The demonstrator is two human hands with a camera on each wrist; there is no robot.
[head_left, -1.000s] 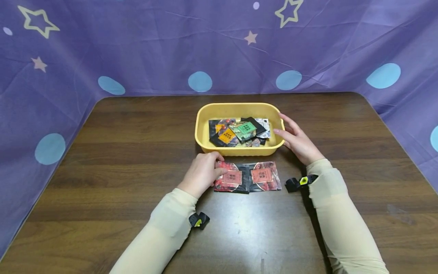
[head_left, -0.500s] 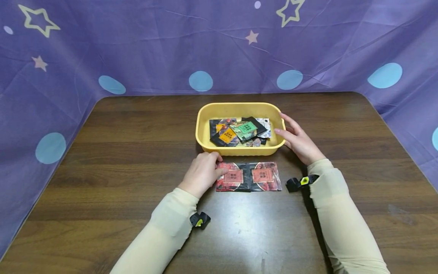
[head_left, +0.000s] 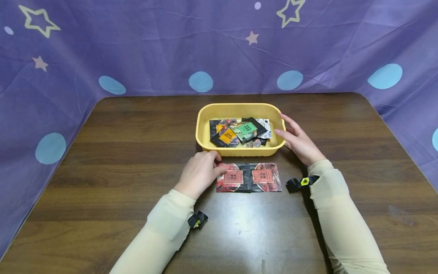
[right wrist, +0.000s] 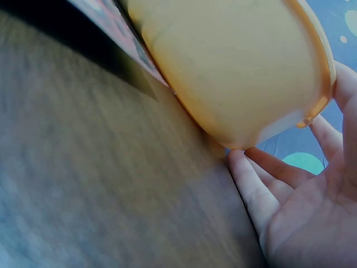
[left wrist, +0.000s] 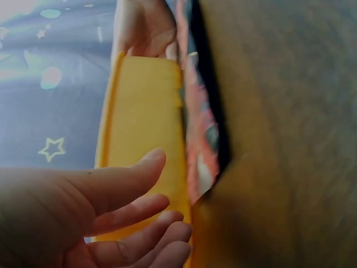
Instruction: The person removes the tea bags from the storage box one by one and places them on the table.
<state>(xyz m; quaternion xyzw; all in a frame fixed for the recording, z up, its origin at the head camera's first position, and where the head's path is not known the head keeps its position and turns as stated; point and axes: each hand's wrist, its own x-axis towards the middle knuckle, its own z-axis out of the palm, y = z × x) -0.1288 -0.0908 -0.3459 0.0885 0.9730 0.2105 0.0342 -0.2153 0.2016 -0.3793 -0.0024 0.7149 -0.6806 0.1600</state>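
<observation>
Two red-and-black packets (head_left: 233,177) lie side by side on the wooden table, in front of a yellow basket (head_left: 239,152). At their left end is my left hand (head_left: 200,173); its thumb appears over the left packet's corner in the head view. In the left wrist view the fingers of the left hand (left wrist: 128,223) are spread loosely beside the basket (left wrist: 148,111) and hold nothing. My right hand (head_left: 301,144) holds the basket's right end, thumb over the rim. The right wrist view shows fingers of the right hand (right wrist: 312,212) against the basket's outer wall (right wrist: 223,67).
Inside the basket lie several packets, among them a green-labelled one (head_left: 247,128), an orange-labelled one (head_left: 227,135) and a white one (head_left: 265,127). A purple curtain (head_left: 154,45) with stars and blue dots hangs behind the table (head_left: 137,152).
The left packet's lower edge has come nearly level with the right one's. My left hand has since drawn slightly back to the left. The right hand stays at the basket.
</observation>
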